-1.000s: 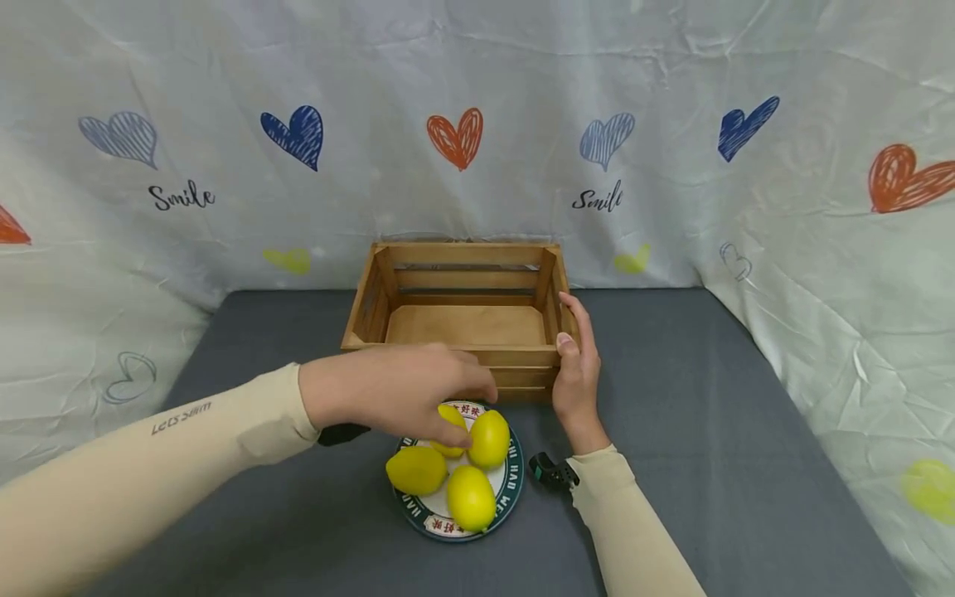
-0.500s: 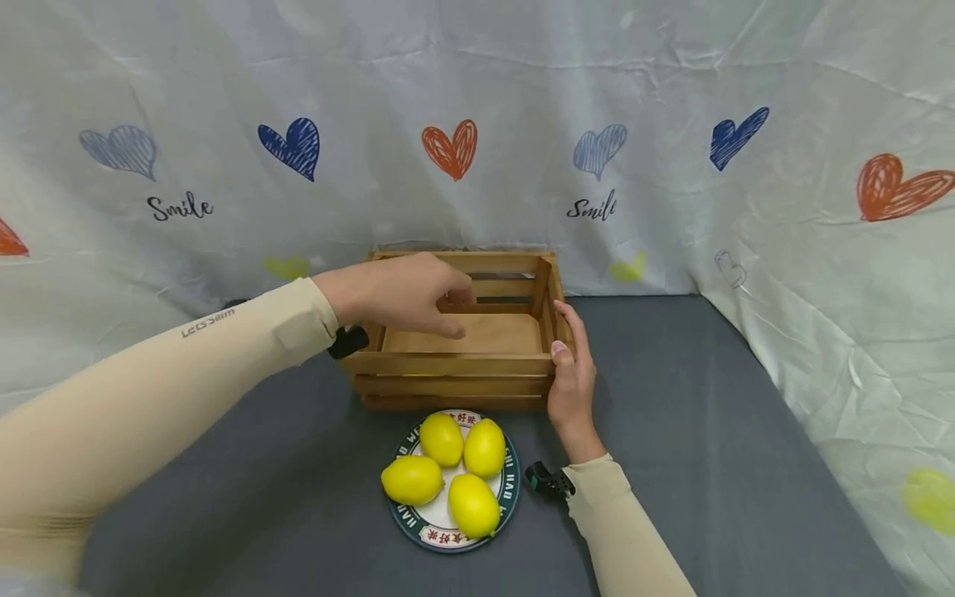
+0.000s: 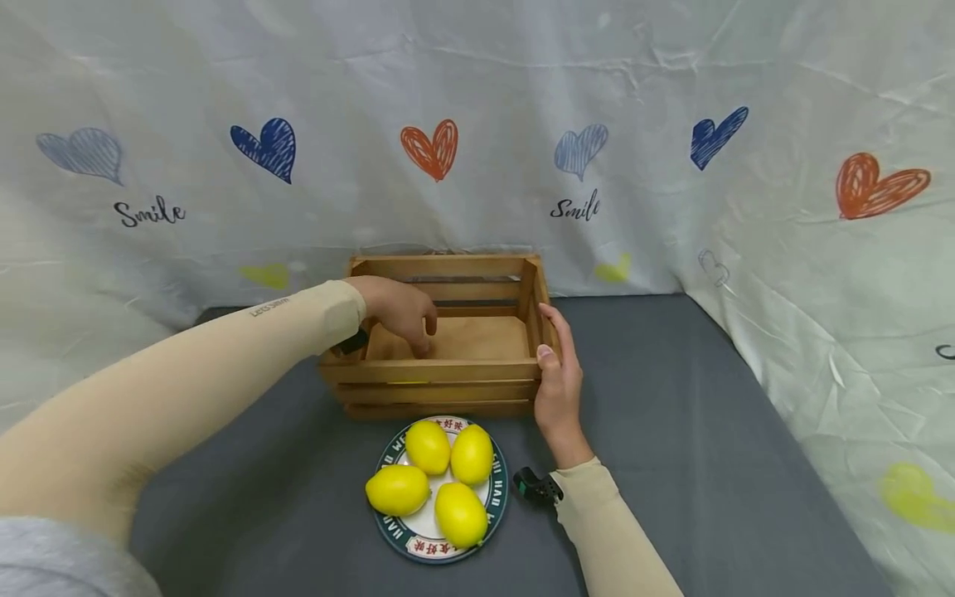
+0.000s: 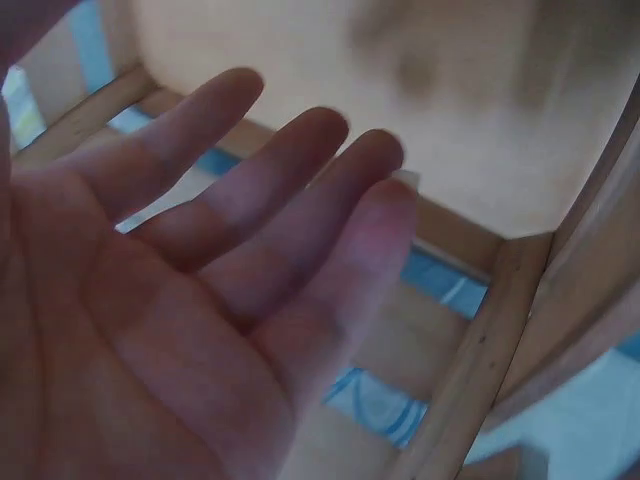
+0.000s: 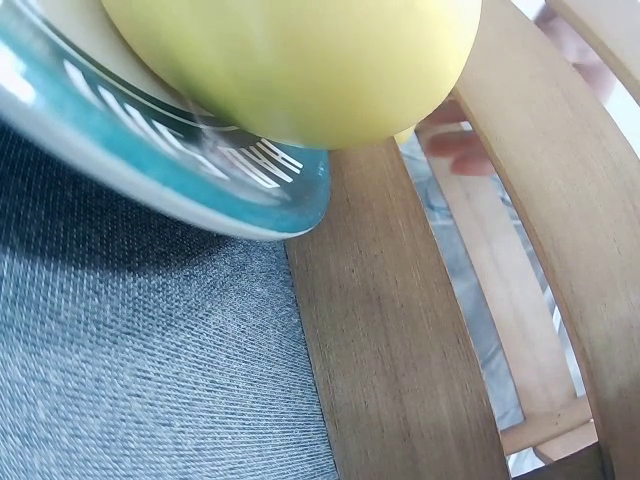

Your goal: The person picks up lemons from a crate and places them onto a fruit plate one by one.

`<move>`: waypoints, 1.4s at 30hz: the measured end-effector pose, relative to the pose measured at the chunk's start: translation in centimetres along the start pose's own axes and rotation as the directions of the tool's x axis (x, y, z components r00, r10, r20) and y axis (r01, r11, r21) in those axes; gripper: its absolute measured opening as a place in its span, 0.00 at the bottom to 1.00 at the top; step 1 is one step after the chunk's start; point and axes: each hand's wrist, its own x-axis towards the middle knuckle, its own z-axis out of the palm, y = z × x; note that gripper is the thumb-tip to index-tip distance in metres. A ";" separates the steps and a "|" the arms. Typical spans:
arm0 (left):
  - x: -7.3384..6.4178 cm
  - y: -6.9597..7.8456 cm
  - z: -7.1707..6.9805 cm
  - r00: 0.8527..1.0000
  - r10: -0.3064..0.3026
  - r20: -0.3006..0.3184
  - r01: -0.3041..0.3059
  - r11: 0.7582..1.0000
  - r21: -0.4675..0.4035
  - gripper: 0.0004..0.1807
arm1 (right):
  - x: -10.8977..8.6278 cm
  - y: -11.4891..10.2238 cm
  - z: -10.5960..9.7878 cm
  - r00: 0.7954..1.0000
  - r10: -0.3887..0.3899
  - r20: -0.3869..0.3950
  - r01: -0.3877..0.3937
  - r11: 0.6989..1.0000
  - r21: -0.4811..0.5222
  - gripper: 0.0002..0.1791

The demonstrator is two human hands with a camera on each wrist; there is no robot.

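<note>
My left hand (image 3: 406,315) reaches down into the wooden crate (image 3: 440,373), behind its front wall. The left wrist view shows the palm bare and the fingers (image 4: 290,200) loosely extended, with nothing in them. A strip of yellow, like a lemon (image 3: 408,382), shows through the front slats below this hand. My right hand (image 3: 561,390) holds the crate's front right corner, thumb near the front rim and index finger along the right side. Just before the crate, a round plate (image 3: 388,531) with a dark green lettered rim bears several lemons (image 3: 460,515).
A dark grey cloth (image 3: 671,431) covers the table. Behind and beside it hangs a pale curtain (image 3: 492,166) printed with hearts. Plate and crate stand close together, and in the right wrist view a lemon (image 5: 310,70) overlaps the crate's slats (image 5: 380,300).
My left hand has moved from over the plate up and across the crate's front wall, then down inside it. My right hand stays at the crate's corner. The head view has shifted slightly.
</note>
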 end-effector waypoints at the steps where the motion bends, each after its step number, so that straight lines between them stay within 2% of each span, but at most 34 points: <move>1: 0.3 -0.1 0.2 1.000 -0.010 0.016 0.010 1.000 -0.004 0.34 | 0.0 0.0 0.0 1.000 -0.001 0.001 0.001 1.000 0.001 0.34; 5: 1.4 -0.4 0.7 0.997 -0.017 0.081 0.021 0.999 -0.049 0.28 | 0.0 -0.1 0.1 1.000 0.004 0.005 -0.004 1.000 0.005 0.34; 8: 2.0 -0.5 0.9 0.987 0.000 0.163 0.018 0.994 -0.110 0.23 | 0.0 -0.1 0.2 1.000 0.005 0.004 -0.005 1.000 0.000 0.34; 12: 2.3 -0.6 1.1 0.966 0.011 0.257 0.036 0.983 -0.178 0.27 | 0.2 -0.2 0.2 1.000 -0.006 0.008 0.006 1.000 0.002 0.34; 16: 2.3 -0.7 1.2 0.955 -0.011 0.296 0.077 0.974 -0.212 0.28 | 0.3 -0.3 0.3 1.000 -0.019 0.014 0.019 1.000 0.000 0.34; 25: 2.8 -0.3 1.6 0.957 -0.042 0.286 0.105 0.972 -0.209 0.26 | 0.3 -0.2 0.1 1.000 -0.028 0.008 0.028 1.000 -0.001 0.34; 33: 2.8 -0.3 1.8 0.964 -0.041 0.263 0.083 0.985 -0.148 0.19 | 0.3 -0.3 0.1 1.000 -0.013 0.004 0.013 1.000 -0.009 0.34; 39: 2.3 -0.2 1.8 0.972 -0.047 0.232 0.081 0.987 -0.141 0.26 | 0.2 -0.3 0.1 1.000 -0.009 0.004 0.009 1.000 -0.026 0.34; 42: 1.8 0.1 1.4 0.981 -0.025 0.191 0.049 0.991 -0.125 0.29 | 0.2 -0.3 0.0 1.000 -0.003 0.001 0.003 0.999 -0.036 0.34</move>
